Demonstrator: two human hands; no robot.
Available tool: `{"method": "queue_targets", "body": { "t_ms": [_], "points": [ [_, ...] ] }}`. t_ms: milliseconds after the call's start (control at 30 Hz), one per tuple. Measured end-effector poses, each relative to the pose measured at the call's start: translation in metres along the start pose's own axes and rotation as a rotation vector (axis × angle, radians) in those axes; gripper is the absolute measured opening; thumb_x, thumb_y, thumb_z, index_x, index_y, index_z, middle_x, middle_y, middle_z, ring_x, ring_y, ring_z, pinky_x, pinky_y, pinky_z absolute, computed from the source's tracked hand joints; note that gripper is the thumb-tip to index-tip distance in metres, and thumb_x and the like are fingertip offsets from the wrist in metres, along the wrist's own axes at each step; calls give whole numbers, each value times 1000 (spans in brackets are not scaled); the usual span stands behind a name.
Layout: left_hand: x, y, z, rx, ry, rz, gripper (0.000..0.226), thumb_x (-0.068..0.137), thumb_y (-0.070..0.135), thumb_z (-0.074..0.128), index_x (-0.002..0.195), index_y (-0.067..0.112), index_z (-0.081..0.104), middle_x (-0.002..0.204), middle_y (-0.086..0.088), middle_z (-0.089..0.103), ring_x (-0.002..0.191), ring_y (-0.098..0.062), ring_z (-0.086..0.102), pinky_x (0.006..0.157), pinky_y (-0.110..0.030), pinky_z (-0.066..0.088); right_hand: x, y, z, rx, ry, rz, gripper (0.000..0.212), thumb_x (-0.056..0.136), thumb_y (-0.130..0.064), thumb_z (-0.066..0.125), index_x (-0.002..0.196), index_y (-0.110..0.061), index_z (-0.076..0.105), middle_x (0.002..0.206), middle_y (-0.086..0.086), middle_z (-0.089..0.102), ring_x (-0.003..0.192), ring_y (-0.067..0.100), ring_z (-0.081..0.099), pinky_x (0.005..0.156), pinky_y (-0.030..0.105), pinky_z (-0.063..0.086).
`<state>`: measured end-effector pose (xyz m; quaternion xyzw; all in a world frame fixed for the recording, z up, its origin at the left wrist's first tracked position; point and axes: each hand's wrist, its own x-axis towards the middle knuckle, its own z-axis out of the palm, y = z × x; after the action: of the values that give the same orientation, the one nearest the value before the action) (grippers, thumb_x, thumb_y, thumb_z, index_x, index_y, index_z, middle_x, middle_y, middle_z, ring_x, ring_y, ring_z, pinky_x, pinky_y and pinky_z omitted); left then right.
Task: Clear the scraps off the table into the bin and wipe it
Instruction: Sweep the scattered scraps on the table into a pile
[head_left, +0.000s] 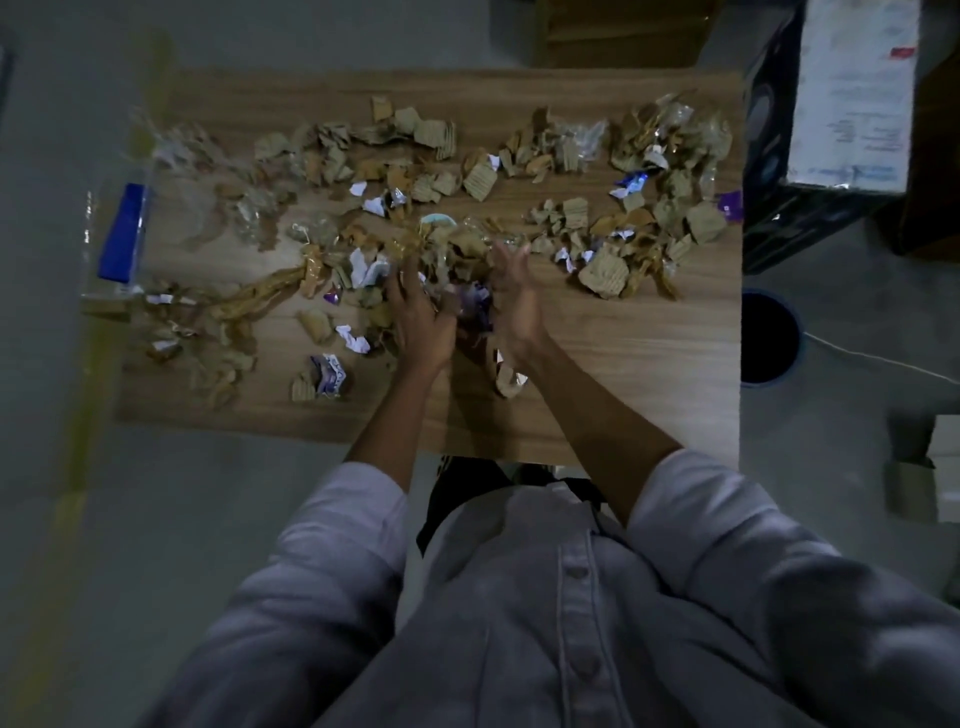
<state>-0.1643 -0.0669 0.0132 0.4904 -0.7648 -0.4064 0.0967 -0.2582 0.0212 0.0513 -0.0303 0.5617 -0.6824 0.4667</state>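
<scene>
Head view, from the fingers outward: we see the left hand (418, 317) with fingers spread and nearly straight, and the right hand (514, 304) with fingers straight and together. The palms face each other and press a clump of scraps (471, 306) between them near the middle of the wooden table (649, 364). The scraps are torn brown corrugated cardboard, crumpled white and purple paper and bits of clear plastic, strewn over the far half and left side of the tabletop, while a dark round bin (769, 338) with a blue rim stands on the floor just beside the table's right edge.
</scene>
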Motion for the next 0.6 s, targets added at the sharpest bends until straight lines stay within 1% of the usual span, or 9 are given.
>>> {"method": "queue_targets", "body": {
  "t_ms": [67, 100, 167, 200, 267, 333, 400, 467, 600],
  "points": [
    [-7, 4, -2, 38, 60, 102, 68, 99, 34, 55, 158, 13, 28, 166, -16, 15, 153, -34, 18, 119, -49, 31, -6, -7, -13, -70, 2, -24, 58, 111, -41, 11, 151, -12, 41, 142, -6, 54, 127, 0, 54, 95, 16, 44],
    [-14, 6, -1, 78, 96, 129, 68, 98, 31, 57, 158, 14, 29, 165, -16, 19, 152, -34, 21, 118, -47, 32, -9, -7, -22, -130, 13, -48, 55, 112, -39, 14, 149, -11, 44, 142, -6, 55, 128, -4, 52, 97, 15, 41],
    [-38, 6, 5, 173, 138, 183, 68, 97, 30, 55, 158, 15, 29, 165, -14, 22, 151, -34, 23, 115, -42, 29, -21, 0, -48, -275, 66, -130, 51, 111, -38, 27, 142, -6, 53, 127, -15, 60, 114, -16, 55, 93, 11, 44],
    [-52, 1, 12, 244, 125, 244, 67, 98, 34, 50, 159, 17, 28, 165, -14, 21, 152, -34, 20, 118, -45, 25, -27, 10, -64, -415, 110, -197, 51, 110, -40, 33, 140, -7, 55, 125, -15, 61, 116, -14, 55, 97, 18, 46],
    [-81, -15, 31, 465, 2, 399, 64, 103, 42, 37, 161, 20, 21, 168, -15, 10, 156, -34, 8, 123, -56, 15, -41, 36, -99, -825, 222, -342, 48, 108, -41, 38, 144, -12, 52, 141, 0, 56, 134, 6, 46, 113, 37, 38],
    [-102, -32, 51, 665, -149, 511, 67, 105, 47, 32, 163, 20, 12, 169, -16, -1, 156, -36, -2, 122, -61, 10, -52, 62, -132, -1134, 304, -392, 52, 106, -40, 42, 150, -14, 43, 158, 9, 39, 147, 25, 33, 121, 44, 26],
    [-111, -39, 66, 760, -233, 579, 71, 105, 51, 31, 163, 18, 6, 169, -17, -5, 156, -37, -7, 122, -61, 6, -58, 76, -153, -1263, 302, -320, 61, 104, -44, 43, 156, -15, 33, 165, 8, 27, 153, 27, 22, 123, 47, 21],
    [-106, -36, 71, 816, -265, 610, 71, 106, 55, 27, 163, 19, 2, 169, -17, -6, 156, -36, -9, 123, -60, 5, -60, 81, -165, -1362, 243, -274, 65, 104, -48, 41, 159, -16, 28, 169, 4, 19, 156, 25, 13, 122, 49, 21],
    [-63, -26, 67, 879, -238, 618, 75, 104, 63, 17, 162, 19, -2, 168, -16, -11, 156, -32, -11, 125, -53, -6, -60, 85, -163, -1427, 222, -264, 63, 106, -45, 43, 160, -17, 26, 170, 4, 13, 157, 27, 7, 122, 53, 19]
  ]
}}
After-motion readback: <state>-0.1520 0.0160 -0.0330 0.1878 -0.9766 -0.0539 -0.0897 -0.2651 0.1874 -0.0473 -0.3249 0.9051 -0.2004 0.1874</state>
